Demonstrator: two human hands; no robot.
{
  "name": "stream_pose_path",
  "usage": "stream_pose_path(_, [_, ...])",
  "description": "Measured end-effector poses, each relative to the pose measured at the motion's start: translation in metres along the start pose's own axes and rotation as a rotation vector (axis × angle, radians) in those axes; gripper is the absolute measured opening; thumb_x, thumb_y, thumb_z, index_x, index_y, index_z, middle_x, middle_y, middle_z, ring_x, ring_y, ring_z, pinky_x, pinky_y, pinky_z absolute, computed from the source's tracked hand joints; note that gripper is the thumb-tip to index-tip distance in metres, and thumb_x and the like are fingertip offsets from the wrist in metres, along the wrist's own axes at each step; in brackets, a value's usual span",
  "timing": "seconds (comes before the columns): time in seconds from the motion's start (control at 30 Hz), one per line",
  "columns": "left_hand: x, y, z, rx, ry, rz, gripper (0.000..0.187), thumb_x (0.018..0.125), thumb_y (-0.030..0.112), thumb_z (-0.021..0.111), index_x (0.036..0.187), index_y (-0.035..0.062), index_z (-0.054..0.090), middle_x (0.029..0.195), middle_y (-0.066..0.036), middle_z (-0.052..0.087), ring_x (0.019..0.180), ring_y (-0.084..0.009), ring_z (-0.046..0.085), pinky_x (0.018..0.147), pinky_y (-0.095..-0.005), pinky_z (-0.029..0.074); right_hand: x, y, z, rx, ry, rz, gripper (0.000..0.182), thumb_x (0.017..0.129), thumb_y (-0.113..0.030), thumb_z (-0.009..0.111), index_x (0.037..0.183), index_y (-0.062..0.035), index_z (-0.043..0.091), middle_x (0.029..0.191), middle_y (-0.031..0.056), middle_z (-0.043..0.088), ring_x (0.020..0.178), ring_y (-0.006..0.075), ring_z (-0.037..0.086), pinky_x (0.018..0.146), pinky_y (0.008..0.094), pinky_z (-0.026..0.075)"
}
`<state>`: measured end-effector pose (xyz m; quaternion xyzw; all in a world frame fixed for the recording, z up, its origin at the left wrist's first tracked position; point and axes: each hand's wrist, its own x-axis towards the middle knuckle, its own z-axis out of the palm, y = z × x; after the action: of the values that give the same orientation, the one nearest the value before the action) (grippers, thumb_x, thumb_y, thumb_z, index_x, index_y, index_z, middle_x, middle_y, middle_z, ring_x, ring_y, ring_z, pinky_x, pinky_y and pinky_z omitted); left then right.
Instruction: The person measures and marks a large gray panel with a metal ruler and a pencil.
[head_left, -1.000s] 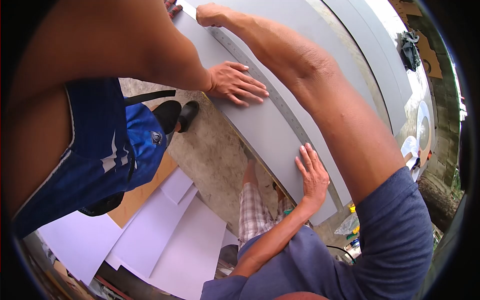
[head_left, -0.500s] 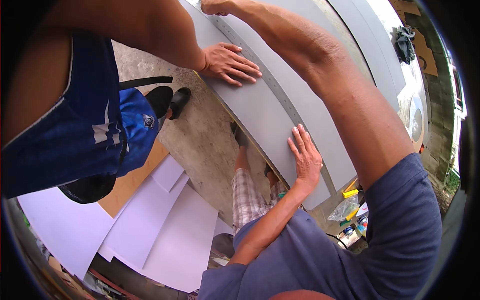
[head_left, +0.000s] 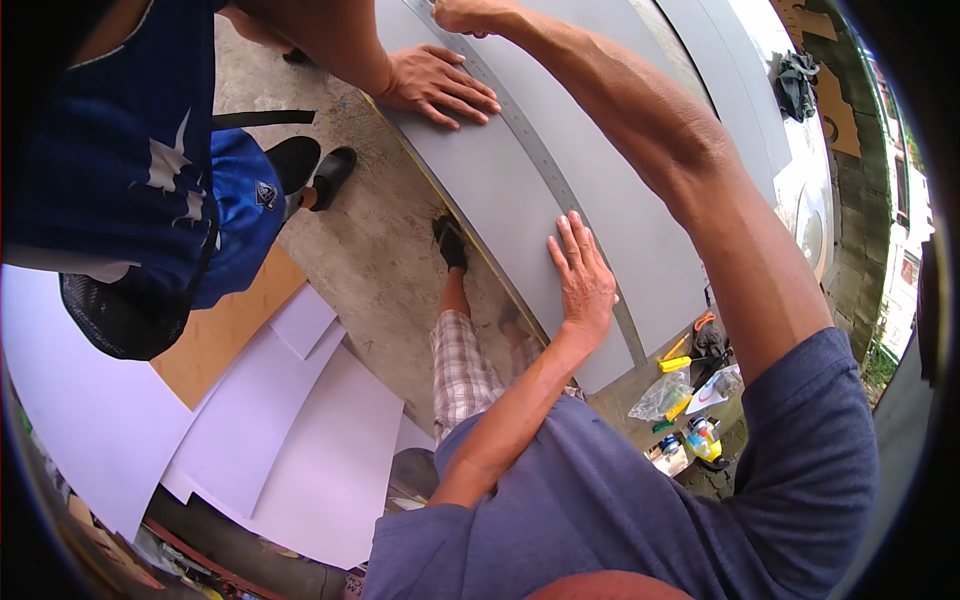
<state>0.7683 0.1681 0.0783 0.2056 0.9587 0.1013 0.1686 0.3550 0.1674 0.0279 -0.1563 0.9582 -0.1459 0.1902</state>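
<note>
Steel ruler (head_left: 540,160) runs lengthwise on grey sheet (head_left: 500,200), betw. both grips: left hand (head_left: 583,275) flat, fingers spread, beside near end; right hand (head_left: 470,15) closed at far end.

Daylight falls on a bare concrete floor (head_left: 385,255), with a block wall (head_left: 868,150) at the far edge.

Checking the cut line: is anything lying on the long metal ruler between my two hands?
Nothing visible lies on the long metal ruler between your left hand and right hand. The co-worker's hand rests beside it on the grey sheet.
</note>
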Motion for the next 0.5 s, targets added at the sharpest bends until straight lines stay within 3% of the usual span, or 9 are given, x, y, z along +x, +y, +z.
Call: stream_pose_path(0.5, [-0.001,-0.003,0.001,-0.05,0.026,0.019,0.127,0.058,0.064,0.086,0.149,-0.0131,0.041,0.164,-0.037,0.015,0.153,-0.0512,0.015,0.123,-0.0635,0.015,-0.119,0.025,0.037,-0.008,0.014,0.045,0.035,0.095,-0.02,0.052,0.082,0.0057,0.071,0.078,0.0285,0.069,0.069,0.0425,0.07,0.062,0.0536,0.054])
